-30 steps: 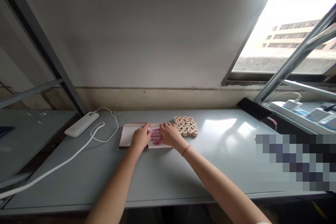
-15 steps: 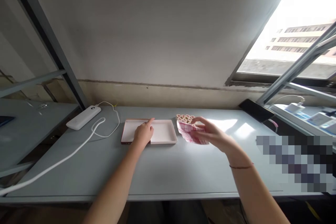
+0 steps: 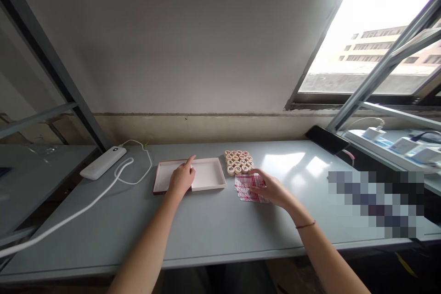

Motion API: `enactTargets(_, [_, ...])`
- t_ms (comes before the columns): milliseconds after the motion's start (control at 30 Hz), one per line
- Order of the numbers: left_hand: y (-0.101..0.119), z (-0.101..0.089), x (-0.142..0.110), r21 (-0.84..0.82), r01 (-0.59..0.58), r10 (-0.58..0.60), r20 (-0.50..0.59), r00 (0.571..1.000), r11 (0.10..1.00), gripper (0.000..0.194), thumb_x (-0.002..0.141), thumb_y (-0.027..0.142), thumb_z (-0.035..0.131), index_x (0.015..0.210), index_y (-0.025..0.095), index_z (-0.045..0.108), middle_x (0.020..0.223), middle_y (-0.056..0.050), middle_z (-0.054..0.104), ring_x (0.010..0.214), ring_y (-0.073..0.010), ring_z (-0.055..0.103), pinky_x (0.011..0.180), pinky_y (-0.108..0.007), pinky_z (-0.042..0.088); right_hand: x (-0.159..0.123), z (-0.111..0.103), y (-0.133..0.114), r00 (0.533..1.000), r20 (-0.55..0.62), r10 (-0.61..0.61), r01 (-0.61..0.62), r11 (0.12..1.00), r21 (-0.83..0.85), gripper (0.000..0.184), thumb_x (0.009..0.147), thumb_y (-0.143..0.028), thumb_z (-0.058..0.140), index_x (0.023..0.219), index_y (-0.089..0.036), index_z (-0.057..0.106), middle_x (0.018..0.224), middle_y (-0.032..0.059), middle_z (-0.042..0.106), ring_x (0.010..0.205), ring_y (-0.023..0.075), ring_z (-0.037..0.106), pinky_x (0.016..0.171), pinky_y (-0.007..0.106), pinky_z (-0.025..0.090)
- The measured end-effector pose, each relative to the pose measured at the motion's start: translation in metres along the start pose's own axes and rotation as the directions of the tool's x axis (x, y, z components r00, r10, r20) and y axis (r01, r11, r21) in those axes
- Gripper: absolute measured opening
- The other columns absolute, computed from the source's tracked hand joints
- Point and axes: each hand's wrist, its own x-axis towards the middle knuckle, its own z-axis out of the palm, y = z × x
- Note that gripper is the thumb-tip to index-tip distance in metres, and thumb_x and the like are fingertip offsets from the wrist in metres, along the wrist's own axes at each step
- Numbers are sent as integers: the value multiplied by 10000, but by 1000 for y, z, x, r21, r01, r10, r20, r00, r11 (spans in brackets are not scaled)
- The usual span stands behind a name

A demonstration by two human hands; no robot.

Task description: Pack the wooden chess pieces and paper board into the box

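Note:
A shallow white-lined box (image 3: 209,173) lies on the desk in two halves side by side, with a dark red edge at its left. My left hand (image 3: 182,178) rests over the seam between the halves, index finger stretched towards the far rim; its other fingers are partly hidden. Several round xiangqi pieces (image 3: 238,161), marked with red and black characters, stand in tight rows right of the box. Just in front of them is a folded sheet with a red-and-white grid (image 3: 246,188). My right hand (image 3: 274,189) grips the sheet's right side between thumb and fingers.
A white power bank (image 3: 103,161) with a white cable (image 3: 86,209) occupies the desk's left. A black phone (image 3: 327,139) leans at the back right, near a power strip (image 3: 389,144). Metal posts frame both sides. A blurred-out patch covers the right front.
The right hand has brought the gridded sheet nearer to me, uncovering the rows of pieces. The left hand keeps its place on the box. The whole view has shifted slightly.

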Motion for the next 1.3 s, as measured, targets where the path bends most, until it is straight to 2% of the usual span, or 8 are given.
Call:
enactTargets(200, [-1, 0, 1, -7, 2, -2, 4, 1000, 1000, 493, 892, 203, 399, 1381, 268, 413, 1018, -67, 686, 874, -214, 639, 733, -283, 439, 3, 1, 4, 995, 23, -99, 99, 995, 9, 246, 828, -313, 514, 1038, -229, 609, 1076, 56, 659, 853, 200, 616, 711, 285, 487])
enactTargets(600, [-2, 3, 3, -12, 24, -24, 0, 1000, 1000, 441, 907, 239, 415, 1346, 232, 456, 1052, -83, 682, 935, -223, 634, 798, -297, 451, -2, 4, -3, 982, 19, -191, 189, 950, -248, 282, 919, -312, 413, 1028, -250, 665, 1204, 112, 506, 612, 115, 578, 703, 353, 523])
enactTargets(733, [5, -4, 1, 5, -8, 9, -154, 988, 1000, 382, 905, 290, 443, 1267, 194, 514, 1007, -84, 670, 905, -206, 621, 783, -280, 447, -13, 3, -19, 969, -125, -214, 167, 935, -312, 288, 927, -332, 398, 1090, -237, 615, 1173, 122, 523, 526, 97, 528, 626, 342, 509])
enactTargets(867, [22, -23, -12, 62, -266, 271, -319, 908, 962, 239, 913, 258, 388, 904, 189, 617, 800, -42, 633, 767, -162, 588, 735, -256, 430, -15, 17, -49, 907, -82, -413, 375, 881, -288, 241, 921, -234, 392, 876, -186, 624, 916, 87, 621, 663, 147, 578, 588, 263, 444])
enactTargets(933, [26, -26, -25, 81, -510, 514, -219, 829, 857, 272, 900, 239, 373, 727, 196, 578, 668, -12, 583, 642, -134, 549, 644, -236, 410, -11, 32, -62, 847, 3, -532, 507, 805, -308, 223, 888, -195, 424, 754, -181, 602, 708, 44, 609, 626, 142, 551, 569, 246, 395])
enactTargets(1000, [23, -21, -39, 106, -705, 713, -118, 691, 701, 254, 845, 199, 410, 623, 195, 532, 572, 3, 535, 548, -120, 502, 577, -234, 374, -7, 51, -71, 756, 112, -645, 639, 691, -339, 165, 817, -168, 466, 697, -178, 580, 646, 21, 594, 555, 119, 505, 531, 238, 337])
enactTargets(1100, [9, -3, -55, 85, -813, 817, -34, 576, 577, 225, 789, 165, 434, 574, 190, 497, 524, 6, 517, 488, -113, 468, 512, -237, 323, -1, 74, -76, 684, 213, -697, 717, 592, -368, 93, 719, -200, 511, 636, -179, 549, 594, 2, 576, 467, 95, 416, 464, 241, 222])
enactTargets(1300, [2, 16, -59, 45, -686, 684, 44, 728, 726, 228, 800, 181, 467, 575, 185, 503, 571, -2, 569, 534, -125, 519, 531, -235, 331, 1, 81, -77, 741, 147, -656, 654, 654, -379, 125, 708, -197, 485, 591, -168, 519, 550, 0, 564, 426, 81, 378, 454, 243, 147])
